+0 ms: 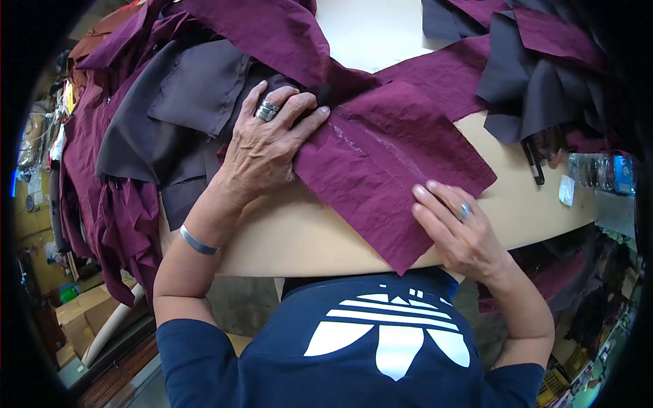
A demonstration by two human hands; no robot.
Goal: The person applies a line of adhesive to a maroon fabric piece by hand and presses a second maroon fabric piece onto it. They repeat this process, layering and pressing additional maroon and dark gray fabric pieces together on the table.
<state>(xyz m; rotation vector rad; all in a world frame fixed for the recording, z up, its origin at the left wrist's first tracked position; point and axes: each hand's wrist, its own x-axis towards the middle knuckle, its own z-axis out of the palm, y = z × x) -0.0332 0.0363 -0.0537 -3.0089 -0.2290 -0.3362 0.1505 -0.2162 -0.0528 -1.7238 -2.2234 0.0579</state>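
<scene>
A maroon fabric piece [381, 170] lies spread over the table edge, with whitish marks running along its fold or seam line. My left hand [272, 136], wearing rings and a bracelet, is at the upper left end of that line. Its fingers are bent and closed on the gathered maroon fabric; the thumb is hidden. At the lower right end of the line, my right hand [459, 228] lies with its fingers stretched out on the cloth. Its thumb does not show clearly. Beside my left hand lies dark grey fabric [201, 88].
More maroon cloth [95, 177] hangs over the table's left side. Dark fabric [524, 88] is heaped at the right, near a black tool [534, 163] and a clear plastic bottle [595, 170]. The pale tabletop [272, 234] has a curved front edge. Cardboard boxes [85, 316] stand below left.
</scene>
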